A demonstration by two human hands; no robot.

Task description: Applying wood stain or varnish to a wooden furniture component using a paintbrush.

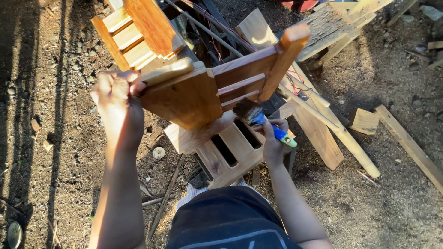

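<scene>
Two bare forearms, no sleeves, watch or rings seen. Left hand (119,108) and right hand (272,140) ungloved. Dark navy garment (228,219) below both hands, faint pale line across it; striped white cloth just above the garment.

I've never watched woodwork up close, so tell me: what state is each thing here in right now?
Left hand: closed on the wooden chair's leg.
Wooden chair: tipped over, glossy, resting on a slatted piece.
Right hand: closed on the brush handle.
Paintbrush: bristles dark, touching the chair's rails.
Slatted piece: flat beneath, paler.
Wood block: lying loose on the dirt.
</scene>
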